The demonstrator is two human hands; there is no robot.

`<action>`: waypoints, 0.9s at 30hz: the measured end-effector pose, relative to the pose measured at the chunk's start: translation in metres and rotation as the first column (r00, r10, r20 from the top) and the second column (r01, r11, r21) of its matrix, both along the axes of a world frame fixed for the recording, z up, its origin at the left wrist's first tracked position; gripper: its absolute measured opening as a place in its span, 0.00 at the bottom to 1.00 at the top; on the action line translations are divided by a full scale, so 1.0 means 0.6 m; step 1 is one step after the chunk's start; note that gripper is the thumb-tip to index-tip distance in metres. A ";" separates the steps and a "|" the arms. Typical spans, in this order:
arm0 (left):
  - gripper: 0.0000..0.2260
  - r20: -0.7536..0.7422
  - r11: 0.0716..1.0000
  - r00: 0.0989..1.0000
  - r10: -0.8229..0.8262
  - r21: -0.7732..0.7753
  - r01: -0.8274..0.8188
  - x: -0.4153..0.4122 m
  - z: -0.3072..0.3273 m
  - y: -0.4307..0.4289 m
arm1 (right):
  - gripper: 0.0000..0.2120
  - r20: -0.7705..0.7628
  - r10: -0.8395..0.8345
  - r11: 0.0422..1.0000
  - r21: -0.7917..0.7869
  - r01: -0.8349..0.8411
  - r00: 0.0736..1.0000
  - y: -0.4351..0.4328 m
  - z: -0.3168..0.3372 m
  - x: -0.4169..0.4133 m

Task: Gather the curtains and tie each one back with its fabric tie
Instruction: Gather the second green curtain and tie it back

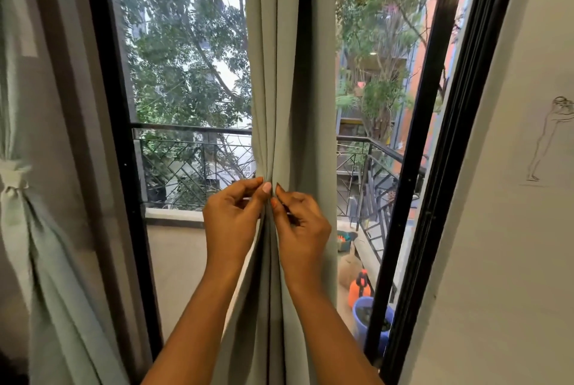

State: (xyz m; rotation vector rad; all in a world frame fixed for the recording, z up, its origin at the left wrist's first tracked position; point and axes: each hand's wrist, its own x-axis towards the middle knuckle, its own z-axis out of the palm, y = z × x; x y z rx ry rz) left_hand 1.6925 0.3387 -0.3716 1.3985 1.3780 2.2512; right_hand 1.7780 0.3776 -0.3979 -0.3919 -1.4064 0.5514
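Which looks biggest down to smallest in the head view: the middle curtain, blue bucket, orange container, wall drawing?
1. Middle curtain, by far.
2. Wall drawing, cut by the picture's edge.
3. Blue bucket, partly behind the door frame.
4. Orange container.
Bucket and container stand farther off, so real sizes stay unsure.

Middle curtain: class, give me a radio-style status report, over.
Left hand and right hand both pinching folds of the middle curtain. Gathered, no tie visible round it. Left curtain already tied with its fabric tie. Nothing blocking.
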 end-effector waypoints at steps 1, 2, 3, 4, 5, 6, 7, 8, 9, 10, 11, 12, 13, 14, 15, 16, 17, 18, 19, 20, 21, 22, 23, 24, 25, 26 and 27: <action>0.03 0.002 1.000 1.000 -0.015 -0.005 0.015 0.003 0.002 -0.001 | 0.09 0.020 0.007 1.000 0.003 -0.007 1.000 0.001 0.000 0.001; 0.05 0.020 1.000 1.000 -0.020 -0.011 0.020 0.004 0.006 -0.002 | 0.09 0.054 0.019 1.000 0.002 -0.019 0.998 0.002 0.001 0.001; 0.07 0.032 1.000 0.999 -0.014 -0.017 0.014 0.003 0.010 -0.002 | 0.09 0.094 0.039 0.999 -0.001 -0.039 0.995 0.005 0.001 0.002; 0.08 0.029 1.000 1.000 0.001 -0.024 0.000 0.000 0.013 0.000 | 0.09 0.136 0.070 0.998 -0.004 -0.070 0.988 0.009 0.003 0.005; 0.07 0.014 0.999 1.000 0.019 -0.033 -0.018 -0.006 0.014 0.004 | 0.10 0.178 0.110 0.994 -0.013 -0.109 0.978 0.015 0.004 0.009; 0.04 0.000 0.999 0.999 0.035 -0.041 -0.035 -0.014 0.013 0.008 | 0.11 0.223 0.147 0.989 -0.031 -0.143 0.964 0.020 0.003 0.015; 0.02 -0.009 0.998 0.999 0.051 -0.047 -0.052 -0.022 0.012 0.013 | 0.11 0.260 0.163 0.986 -0.057 -0.154 0.952 0.025 0.002 0.021; 0.02 -0.001 0.996 0.998 0.069 -0.053 -0.069 -0.030 0.009 0.018 | 0.11 0.271 0.145 0.988 -0.083 -0.127 0.952 0.031 -0.002 0.026; 0.02 0.006 0.994 0.995 0.095 -0.058 -0.095 -0.038 0.005 0.022 | 0.10 0.248 0.089 0.993 -0.099 -0.067 0.965 0.036 -0.007 0.031; 0.02 0.008 0.990 0.992 0.124 -0.063 -0.123 -0.044 0.002 0.026 | 0.09 0.201 -0.007 0.995 -0.099 0.027 0.980 0.043 -0.013 0.036; 0.04 0.004 0.987 0.989 0.148 -0.065 -0.148 -0.048 0.000 0.028 | 0.09 0.144 -0.112 0.987 -0.096 0.127 0.983 0.051 -0.019 0.039; 0.05 -0.001 0.984 0.986 0.167 -0.066 -0.167 -0.051 0.000 0.030 | 0.10 0.092 -0.203 0.973 -0.092 0.211 0.975 0.060 -0.021 0.040; 0.07 -0.011 0.981 0.983 0.182 -0.067 -0.183 -0.053 0.000 0.031 | 0.12 0.060 -0.271 0.957 -0.090 0.276 0.961 0.071 -0.020 0.039; 0.07 -0.020 0.978 0.980 0.200 -0.064 -0.201 -0.057 0.000 0.032 | 0.16 0.053 -0.320 0.941 -0.100 0.324 0.946 0.084 -0.016 0.037; 0.08 -0.026 0.974 0.976 0.216 -0.061 -0.217 -0.061 0.000 0.034 | 0.21 0.061 -0.351 0.927 -0.121 0.356 0.934 0.097 -0.008 0.035; 0.08 -0.027 0.972 0.973 0.228 -0.059 -0.229 -0.066 -0.001 0.036 | 0.25 0.082 -0.366 0.915 -0.151 0.374 0.927 0.112 0.001 0.031; 0.08 -0.029 0.969 0.971 0.238 -0.058 -0.239 -0.071 -0.002 0.037 | 0.28 0.116 -0.363 0.907 -0.184 0.379 0.925 0.126 0.012 0.025; 0.08 -0.031 0.967 0.969 0.246 -0.057 -0.247 -0.076 -0.004 0.039 | 0.29 0.157 -0.349 0.901 -0.215 0.377 0.924 0.139 0.021 0.018; 0.08 -0.031 0.968 0.969 0.246 -0.053 -0.247 -0.080 -0.005 0.040 | 0.27 0.190 -0.332 0.900 -0.231 0.371 0.924 0.148 0.027 0.011; 0.08 -0.028 0.969 0.970 0.242 -0.051 -0.243 -0.084 -0.006 0.041 | 0.22 0.216 -0.334 0.898 -0.225 0.379 0.918 0.155 0.029 0.002; 0.08 -0.030 0.970 0.971 0.239 -0.049 -0.240 -0.087 -0.007 0.041 | 0.17 0.226 -0.355 0.897 -0.191 0.398 0.907 0.156 0.029 -0.005; 0.09 -0.032 0.969 0.970 0.242 -0.049 -0.243 -0.090 -0.007 0.042 | 0.12 0.223 -0.385 0.894 -0.152 0.422 0.896 0.153 0.027 -0.012; 0.09 -0.029 0.968 0.969 0.247 -0.048 -0.248 -0.091 -0.008 0.042 | 0.09 0.212 -0.403 0.894 -0.116 0.433 0.890 0.147 0.022 -0.019; 0.10 -0.015 0.967 0.968 0.251 -0.044 -0.251 -0.093 -0.008 0.043 | 0.09 0.196 -0.408 0.898 -0.092 0.431 0.892 0.135 0.018 -0.025; 0.11 0.007 0.968 0.969 0.248 -0.038 -0.248 -0.094 -0.009 0.044 | 0.08 0.180 -0.402 0.905 -0.069 0.419 0.898 0.121 0.013 -0.031; 0.11 0.038 0.972 0.971 0.234 -0.032 -0.233 -0.093 -0.011 0.045 | 0.09 0.165 -0.392 0.914 -0.044 0.404 0.905 0.107 0.008 -0.036; 0.12 0.074 0.978 0.975 0.210 -0.029 -0.208 -0.092 -0.012 0.046 | 0.09 0.155 -0.380 0.922 -0.015 0.387 0.912 0.093 0.002 -0.041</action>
